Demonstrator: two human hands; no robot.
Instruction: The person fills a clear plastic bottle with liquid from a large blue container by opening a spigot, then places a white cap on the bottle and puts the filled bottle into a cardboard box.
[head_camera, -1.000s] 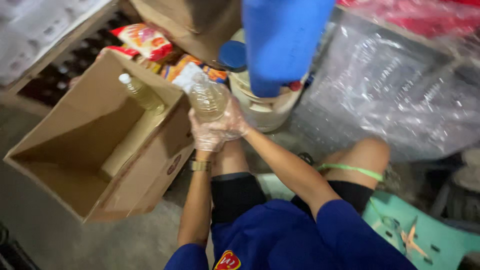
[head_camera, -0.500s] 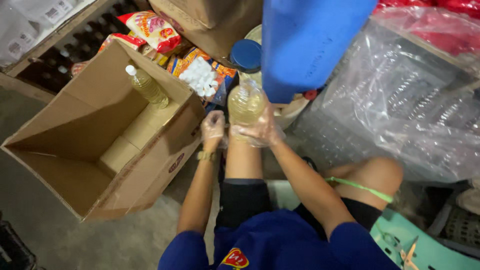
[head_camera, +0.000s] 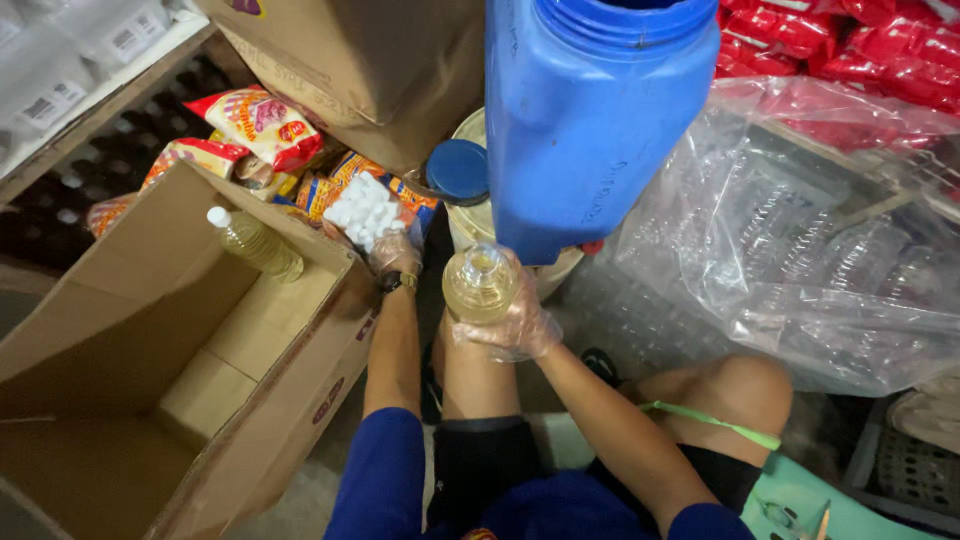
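Head view, looking down at a seated person in blue sleeves. We see the right hand (head_camera: 510, 325), in a clear plastic glove, grasping an uncapped bottle (head_camera: 481, 282) of yellow oil from below and from the side; the bottle stands upright, its open mouth facing the camera, just under the lower edge of a large blue jug (head_camera: 590, 120). The left hand (head_camera: 393, 253), also gloved and with a watch (head_camera: 399, 283) at the wrist, reaches forward to a bag of white caps (head_camera: 365, 210); its fingers touch the bag, but we cannot tell whether they are closed on a cap.

To the left lies an open cardboard box (head_camera: 150, 400), tipped on its side. Within it a capped bottle (head_camera: 255, 243) of the same oil leans against the far wall. The left forearm runs along the box's near edge.

Behind the bag we note snack packets (head_camera: 255, 122) in red and yellow, and a dark blue lid (head_camera: 457, 171) resting on a pale bucket (head_camera: 470, 225) beside the jug. To the right, a clear plastic sack (head_camera: 800, 250) holds empty bottles, with red packets (head_camera: 850, 45) stacked beyond it. A green band (head_camera: 715, 423) crosses the right knee.
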